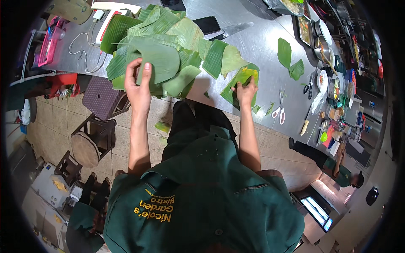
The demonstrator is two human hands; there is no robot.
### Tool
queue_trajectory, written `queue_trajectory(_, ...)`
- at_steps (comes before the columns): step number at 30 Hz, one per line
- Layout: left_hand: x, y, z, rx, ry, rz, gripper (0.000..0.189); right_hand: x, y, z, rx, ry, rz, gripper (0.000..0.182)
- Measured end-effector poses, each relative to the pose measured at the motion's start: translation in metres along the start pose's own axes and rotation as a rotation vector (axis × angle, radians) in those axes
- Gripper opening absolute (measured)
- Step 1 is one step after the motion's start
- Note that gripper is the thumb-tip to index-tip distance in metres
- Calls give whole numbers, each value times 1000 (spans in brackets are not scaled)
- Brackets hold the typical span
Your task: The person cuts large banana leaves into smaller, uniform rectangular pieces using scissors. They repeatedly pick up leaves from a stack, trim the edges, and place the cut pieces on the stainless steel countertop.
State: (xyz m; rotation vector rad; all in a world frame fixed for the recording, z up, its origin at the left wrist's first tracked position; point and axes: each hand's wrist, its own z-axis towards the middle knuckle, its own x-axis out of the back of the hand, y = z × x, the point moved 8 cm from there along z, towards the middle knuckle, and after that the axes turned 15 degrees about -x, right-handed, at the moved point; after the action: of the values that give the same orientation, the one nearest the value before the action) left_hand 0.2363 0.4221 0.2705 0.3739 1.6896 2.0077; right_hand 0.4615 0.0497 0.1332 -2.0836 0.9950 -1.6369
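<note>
My left hand (139, 77) grips a banana leaf piece (161, 61), its thumb on top and the fingers curled behind the edge. Beneath and behind it spreads a pile of cut banana leaves (185, 33) on the stainless steel table (265, 107). My right hand (246, 91) rests with its fingertips on another leaf piece (235, 80), which has a yellow patch and lies near the table's front edge. Whether those fingers pinch it, I cannot tell. Scissors with pale handles (279, 114) lie to the right of that hand.
Behind the leaves lie a knife (237, 29) and a black phone (207, 25). Two leaf pieces (284, 52) lie farther right, near black-handled scissors (307, 89) and bowls of food. A power strip (109, 23) sits at left. Stools (102, 96) stand below; two other people are nearby.
</note>
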Motion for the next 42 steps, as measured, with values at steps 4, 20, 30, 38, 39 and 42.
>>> queue_trajectory(4, -36, 29, -12, -116, -224, 85, 22, 1, -4, 6, -191, -132, 672, 72)
queue_trajectory(20, -256, -18, -196, -431, -1290, 146, 43, 61, 36, -39, -460, -462, 697, 28)
queue_trajectory(30, -230, -65, -146, -134, -959, 539, 64, 113, 63, 19, -479, -311, 1314, 37)
queue_trajectory(38, -269, -87, -137, -277, -890, 829, 51, 59, 93, -47, -509, -1044, 937, 33)
queue_trajectory(39, -272, -91, -138, -285, -888, 860, 48, 74, 77, -58, -393, -1072, 690, 31)
queue_trajectory(42, -279, -101, -143, -266, -875, 809, 38, 103, 58, -41, -96, -853, 490, 26)
